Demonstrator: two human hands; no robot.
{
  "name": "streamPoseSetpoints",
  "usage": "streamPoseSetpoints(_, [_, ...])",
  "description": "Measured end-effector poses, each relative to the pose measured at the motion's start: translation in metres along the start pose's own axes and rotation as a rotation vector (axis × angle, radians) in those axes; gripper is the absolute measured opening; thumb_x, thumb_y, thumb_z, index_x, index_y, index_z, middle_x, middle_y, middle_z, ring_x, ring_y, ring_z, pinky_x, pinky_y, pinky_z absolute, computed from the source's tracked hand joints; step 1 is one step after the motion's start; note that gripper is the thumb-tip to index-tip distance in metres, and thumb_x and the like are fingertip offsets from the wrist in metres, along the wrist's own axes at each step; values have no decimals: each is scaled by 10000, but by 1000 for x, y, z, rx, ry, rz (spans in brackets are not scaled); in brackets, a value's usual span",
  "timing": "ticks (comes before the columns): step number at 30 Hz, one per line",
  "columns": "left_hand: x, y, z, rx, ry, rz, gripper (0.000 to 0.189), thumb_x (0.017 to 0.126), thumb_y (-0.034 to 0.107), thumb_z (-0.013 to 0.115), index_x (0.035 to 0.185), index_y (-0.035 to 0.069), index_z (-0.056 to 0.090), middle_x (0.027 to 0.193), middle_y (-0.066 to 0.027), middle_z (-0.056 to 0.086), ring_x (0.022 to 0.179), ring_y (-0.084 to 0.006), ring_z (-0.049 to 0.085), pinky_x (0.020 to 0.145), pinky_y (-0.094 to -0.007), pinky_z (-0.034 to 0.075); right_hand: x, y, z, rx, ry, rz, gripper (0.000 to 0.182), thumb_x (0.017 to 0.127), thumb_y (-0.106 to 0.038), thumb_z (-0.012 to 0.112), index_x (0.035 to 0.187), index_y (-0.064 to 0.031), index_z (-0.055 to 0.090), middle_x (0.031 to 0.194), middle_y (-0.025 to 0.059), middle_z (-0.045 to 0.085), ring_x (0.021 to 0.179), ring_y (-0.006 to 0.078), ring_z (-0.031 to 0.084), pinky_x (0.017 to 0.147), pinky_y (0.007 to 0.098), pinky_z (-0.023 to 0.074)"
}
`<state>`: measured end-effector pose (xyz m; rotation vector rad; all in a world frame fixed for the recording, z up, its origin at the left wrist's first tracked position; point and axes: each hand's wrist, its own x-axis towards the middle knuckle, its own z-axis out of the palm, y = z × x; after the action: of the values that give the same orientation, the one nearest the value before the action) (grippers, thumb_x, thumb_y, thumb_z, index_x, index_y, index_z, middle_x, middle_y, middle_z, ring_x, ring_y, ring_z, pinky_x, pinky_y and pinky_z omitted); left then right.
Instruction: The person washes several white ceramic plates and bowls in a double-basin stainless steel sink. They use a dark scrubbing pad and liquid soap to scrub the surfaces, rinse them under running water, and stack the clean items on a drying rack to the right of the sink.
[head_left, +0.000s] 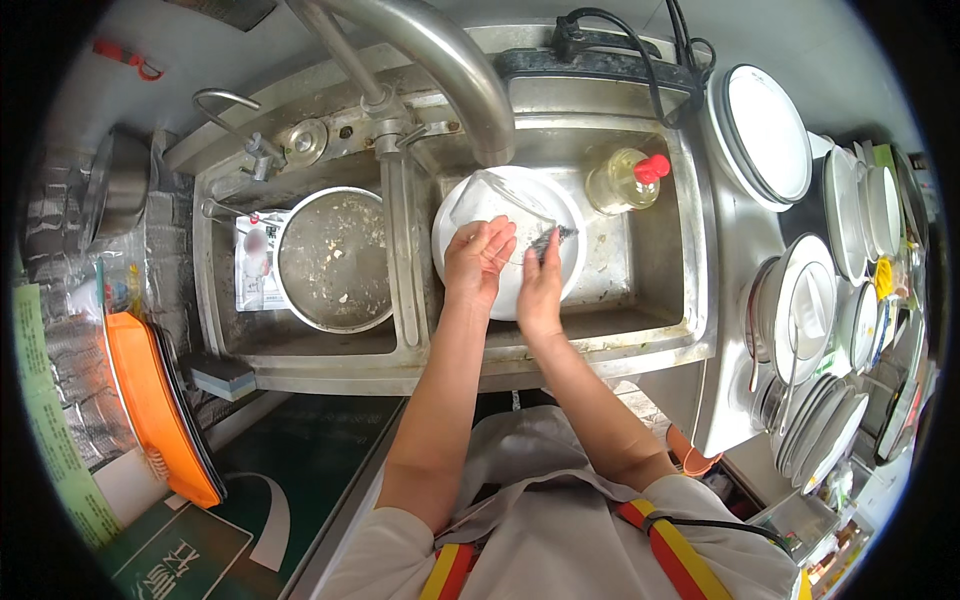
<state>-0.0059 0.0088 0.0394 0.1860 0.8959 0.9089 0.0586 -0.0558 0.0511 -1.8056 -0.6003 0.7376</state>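
In the right-hand basin of a steel double sink (450, 367), a white plate (456, 202) lies under my hands. A clear glass or plastic vessel (517, 196) rests on its upper part. My right hand (541, 289) grips a dark grey scouring pad (541, 244) over the plate's right side. My left hand (478, 259) is palm up beside it, fingers slightly curled and spread, with nothing plainly held. A bottle with a red cap (624, 182) stands right of the plate.
Above the plate arches a steel faucet (457, 67). The left basin holds a large round metal pan (334, 259) with food scraps. Stacked plates (817, 435) and bowls (802, 300) stand at right. An orange tray (157, 412) and a sponge (220, 376) are at left.
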Motion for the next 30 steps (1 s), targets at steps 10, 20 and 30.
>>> streamPoseSetpoints(10, [-2,2,-29,20,-235,-59,17,852,79,534,836,73,535,920,-134,616,837,-226,611,765,-375,498,54,-47,-18,-386,-454,-568,281,855,-205,503,1111,-117,582,1150,162,514,1114,350,445,959,350,336])
streamPoseSetpoints(20, [-14,-2,-38,60,-263,5,128,817,122,602,819,61,490,871,-169,626,801,-245,619,781,-395,494,39,-22,-32,-234,-426,-139,396,890,-236,458,1228,-31,456,1199,245,469,1145,358,434,974,353,336])
streamPoseSetpoints(30, [6,-1,-19,981,-372,107,83,776,48,569,823,8,513,779,-139,629,717,-233,610,704,-309,471,81,37,-56,280,-252,517,338,883,-248,505,1123,-12,475,992,133,565,781,182,594,626,286,509])
